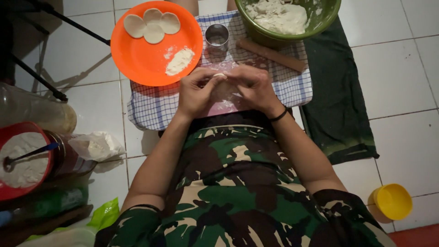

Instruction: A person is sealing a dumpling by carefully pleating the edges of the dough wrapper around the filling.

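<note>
Flour in a red bowl [20, 160] with a dark spoon is sitting far left, a clear plastic bag [97, 145] of white powder beside it. Orange plate [151, 50] is carrying three flat dough discs [153, 24] and a small flour heap [179, 61], resting on the checked cloth [151, 107]. Left hand [196, 93] and right hand [256, 88] are pressing together around a small dough piece [220, 76], fingertips pinching it over the cloth; only a pale tip is showing, so its long axis cannot be told. Metal cup [216, 37] is standing just behind the hands. Wooden rolling pin [273, 56] is lying diagonally, touching the green bowl [329, 16] of dough. Yellow cup [391, 202] is lying on tiles lower right.
</note>
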